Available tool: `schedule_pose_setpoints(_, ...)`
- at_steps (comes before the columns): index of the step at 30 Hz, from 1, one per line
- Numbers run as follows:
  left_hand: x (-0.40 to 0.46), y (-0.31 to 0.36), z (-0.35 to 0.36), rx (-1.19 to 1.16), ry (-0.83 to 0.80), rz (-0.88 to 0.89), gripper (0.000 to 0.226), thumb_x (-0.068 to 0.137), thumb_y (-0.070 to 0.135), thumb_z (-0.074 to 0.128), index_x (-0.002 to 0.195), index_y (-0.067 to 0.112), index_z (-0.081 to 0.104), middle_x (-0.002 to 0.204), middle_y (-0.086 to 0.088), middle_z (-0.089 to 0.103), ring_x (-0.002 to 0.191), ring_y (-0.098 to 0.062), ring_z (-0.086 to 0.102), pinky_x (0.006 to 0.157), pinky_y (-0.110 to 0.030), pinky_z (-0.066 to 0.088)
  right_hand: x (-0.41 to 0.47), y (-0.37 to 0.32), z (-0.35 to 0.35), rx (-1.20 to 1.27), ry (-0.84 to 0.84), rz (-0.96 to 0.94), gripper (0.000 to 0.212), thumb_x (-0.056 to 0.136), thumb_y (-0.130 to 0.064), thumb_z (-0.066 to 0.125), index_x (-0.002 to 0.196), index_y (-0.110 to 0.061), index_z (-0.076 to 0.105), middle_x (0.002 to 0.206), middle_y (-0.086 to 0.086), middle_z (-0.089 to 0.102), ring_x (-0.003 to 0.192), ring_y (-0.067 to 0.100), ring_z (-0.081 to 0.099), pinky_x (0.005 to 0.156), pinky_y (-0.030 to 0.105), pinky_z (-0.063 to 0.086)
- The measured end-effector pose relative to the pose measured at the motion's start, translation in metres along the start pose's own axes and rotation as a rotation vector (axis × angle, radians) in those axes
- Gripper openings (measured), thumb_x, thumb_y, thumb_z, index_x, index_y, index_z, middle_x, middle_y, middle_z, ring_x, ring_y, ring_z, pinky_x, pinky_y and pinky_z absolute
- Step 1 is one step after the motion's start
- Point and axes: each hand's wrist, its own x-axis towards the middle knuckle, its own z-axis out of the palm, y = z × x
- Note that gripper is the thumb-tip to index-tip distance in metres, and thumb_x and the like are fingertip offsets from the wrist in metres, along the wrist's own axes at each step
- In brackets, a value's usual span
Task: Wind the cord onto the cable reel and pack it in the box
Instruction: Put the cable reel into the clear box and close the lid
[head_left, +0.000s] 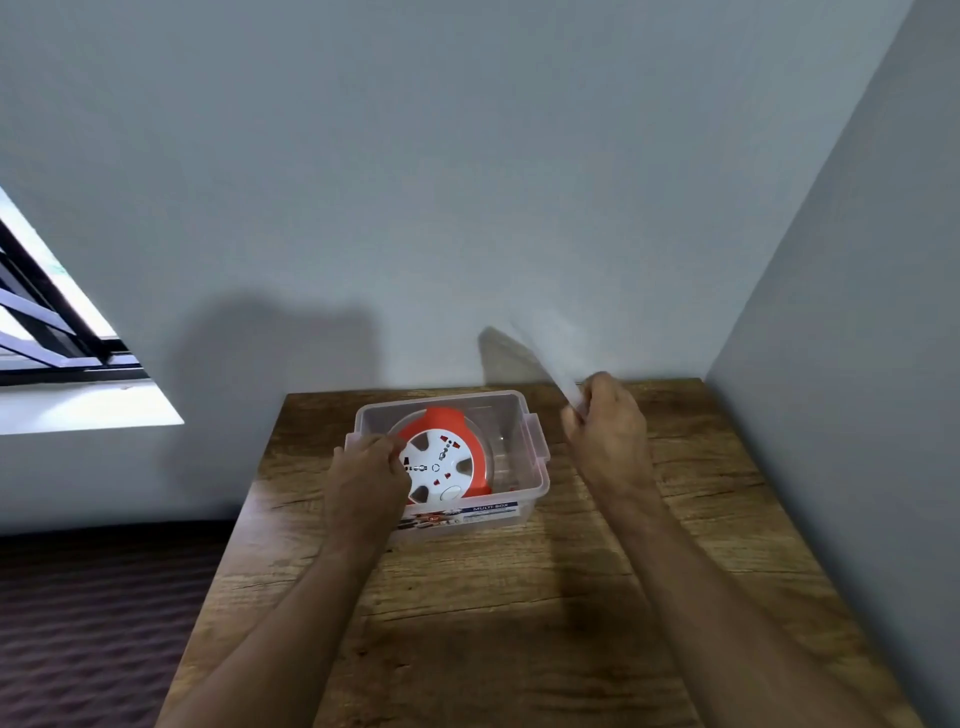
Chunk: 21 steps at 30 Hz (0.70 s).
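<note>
An orange and white cable reel (447, 460) lies tilted inside a clear plastic box (519, 415) on the wooden table (519, 597). My left hand (366, 467) rests at the box's left rim, its fingers against the reel's left edge. To the right of the box my right hand (605, 415) is raised and shut on a pale translucent lid (545, 353), blurred, which slants up to the left against the wall. No loose cord shows.
The table stands in a corner, with grey walls close behind and to the right. A window (52, 322) is at the left, and dark carpet (93, 623) lies below the table's left edge.
</note>
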Motion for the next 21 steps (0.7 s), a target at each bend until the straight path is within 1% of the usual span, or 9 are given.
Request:
schedule_pose_setpoints(2,0.000,-0.002,0.001,-0.099,0.041,-0.037,0.023,0.096,0.011,0.052,0.105,0.005,0.073,0.097,-0.010,0.073,0.082,-0.024,0.067,0.067,-0.038,0.062,0.001,-0.019,-0.013,0.146,0.059,0.033,0.018,0.085,-0.010,0.068,0.091,-0.009,0.051,0.079,0.005,0.056,0.069,0.023,0.056,0.057,0.031,0.045)
schedule_pose_setpoints(6,0.006,-0.001,-0.003,-0.245,0.129,-0.133,0.027,0.101,0.014,0.048,0.117,0.005,0.068,0.115,-0.014,0.066,0.104,-0.027,0.062,0.074,-0.024,0.049,-0.007,-0.059,-0.032,0.477,0.181,0.065,0.020,0.095,-0.009,0.058,0.111,-0.007,0.046,0.074,-0.002,0.055,0.055,0.005,0.057,0.046,0.014,0.043)
schedule_pose_setpoints(8,0.009,0.000,-0.005,-0.308,0.163,-0.212,0.033,0.104,0.020,0.041,0.124,0.008,0.064,0.124,-0.013,0.060,0.111,-0.025,0.056,0.076,-0.024,0.043,-0.010,-0.068,-0.033,0.644,0.197,0.195,0.022,0.099,-0.006,0.050,0.120,-0.005,0.042,0.075,-0.003,0.057,0.055,0.001,0.061,0.045,0.013,0.044)
schedule_pose_setpoints(10,0.010,-0.007,-0.004,-0.382,0.145,-0.267,0.040,0.105,0.030,0.034,0.124,0.009,0.063,0.123,-0.012,0.061,0.110,-0.024,0.058,0.075,-0.031,0.049,-0.009,-0.068,-0.028,0.850,0.087,0.435,0.024,0.102,-0.008,0.046,0.125,-0.010,0.041,0.093,0.000,0.061,0.065,0.002,0.069,0.051,0.017,0.053)
schedule_pose_setpoints(13,0.009,-0.007,-0.010,-0.554,0.144,-0.392,0.054,0.104,0.048,0.026,0.101,0.011,0.065,0.099,-0.007,0.069,0.093,-0.027,0.065,0.073,-0.043,0.056,-0.009,-0.054,-0.012,1.163,-0.195,0.863,0.022,0.101,-0.003,0.041,0.121,-0.010,0.045,0.114,0.016,0.061,0.074,0.028,0.074,0.057,0.038,0.062)
schedule_pose_setpoints(15,0.009,-0.006,-0.018,-0.683,0.149,-0.481,0.056,0.104,0.054,0.025,0.105,0.020,0.069,0.097,0.004,0.068,0.088,-0.019,0.064,0.068,-0.030,0.051,-0.019,-0.043,-0.003,1.122,-0.381,0.982,0.023,0.100,0.000,0.038,0.121,-0.005,0.045,0.121,0.027,0.058,0.083,0.037,0.073,0.066,0.048,0.062)
schedule_pose_setpoints(17,0.010,-0.009,-0.024,-0.723,0.104,-0.484,0.046,0.103,0.053,0.037,0.095,0.022,0.070,0.093,0.005,0.069,0.082,-0.018,0.065,0.062,-0.025,0.049,-0.028,-0.036,0.002,1.083,-0.492,1.005,0.026,0.099,0.000,0.038,0.124,-0.004,0.045,0.126,0.037,0.053,0.100,0.046,0.067,0.071,0.050,0.061)
schedule_pose_setpoints(19,0.012,-0.017,-0.026,-0.670,0.033,-0.444,0.034,0.096,0.045,0.058,0.108,0.017,0.074,0.100,0.005,0.071,0.086,-0.020,0.069,0.065,-0.026,0.054,-0.029,-0.035,0.001,0.937,-0.551,0.928,0.025,0.097,-0.002,0.043,0.122,-0.002,0.049,0.107,0.029,0.063,0.085,0.037,0.070,0.066,0.046,0.062)
schedule_pose_setpoints(21,0.014,-0.023,-0.028,-0.606,-0.023,-0.439,0.045,0.090,0.033,0.072,0.130,0.012,0.066,0.109,0.005,0.068,0.091,-0.019,0.070,0.070,-0.027,0.056,-0.025,-0.035,0.001,0.605,-0.612,0.751,0.015,0.095,-0.009,0.051,0.108,-0.003,0.056,0.089,0.014,0.069,0.064,0.025,0.072,0.054,0.037,0.060)
